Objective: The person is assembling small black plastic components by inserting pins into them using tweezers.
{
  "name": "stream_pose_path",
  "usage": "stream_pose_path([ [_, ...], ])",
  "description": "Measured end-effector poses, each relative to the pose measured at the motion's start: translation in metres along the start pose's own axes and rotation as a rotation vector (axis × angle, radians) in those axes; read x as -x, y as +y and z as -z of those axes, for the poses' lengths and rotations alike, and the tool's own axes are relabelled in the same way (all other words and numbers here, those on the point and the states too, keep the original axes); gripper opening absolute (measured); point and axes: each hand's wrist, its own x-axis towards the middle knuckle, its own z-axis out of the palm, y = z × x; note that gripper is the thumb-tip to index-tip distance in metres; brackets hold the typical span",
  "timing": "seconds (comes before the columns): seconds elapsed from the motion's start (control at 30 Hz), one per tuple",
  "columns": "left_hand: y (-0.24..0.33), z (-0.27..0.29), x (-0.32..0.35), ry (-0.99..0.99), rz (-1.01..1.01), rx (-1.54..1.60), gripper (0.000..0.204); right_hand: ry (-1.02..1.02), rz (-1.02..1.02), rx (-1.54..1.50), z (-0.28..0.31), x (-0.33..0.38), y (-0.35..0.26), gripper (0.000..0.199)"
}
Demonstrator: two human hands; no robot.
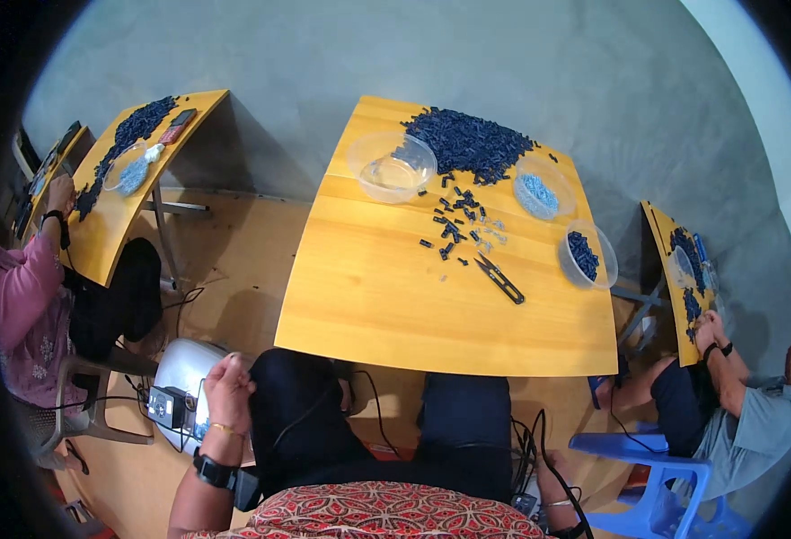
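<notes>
My left hand (228, 393) is raised beside my left thigh, off the table, with its fingers curled together. Whether something small sits at its fingertips is too fine to make out. Low by my right side, my right hand (553, 469) is partly visible near some dark cables, its fingers hidden. On the wooden table (368, 314) before me lies a large heap of small dark blue pieces (472, 144). Several loose dark pieces (452, 220) are scattered nearer me. Black thread snips (501, 279) rest to their right, next to small clear scraps (492, 235).
A clear bowl (392, 184) stands left of the heap. Bowls of light blue bits (539, 193) and dark pieces (584, 254) stand at the right. Other people work at side tables (108, 235) (674, 296). A silver case (180, 368) and cables are beside my left leg.
</notes>
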Motion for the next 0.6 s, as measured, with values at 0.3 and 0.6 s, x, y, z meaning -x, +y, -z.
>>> stream_pose_path([
  [0.3, -0.091, 0.160, -0.011, -0.274, 0.125, -0.782, 0.010, -0.504, 0.202, -0.158, -0.040, 0.038, 0.107, 0.019],
  [0.6, -0.143, 0.242, -0.019, -1.035, -0.347, -1.337, 0.012, -0.614, 0.254, 0.107, -0.047, 0.026, 0.126, 0.018],
])
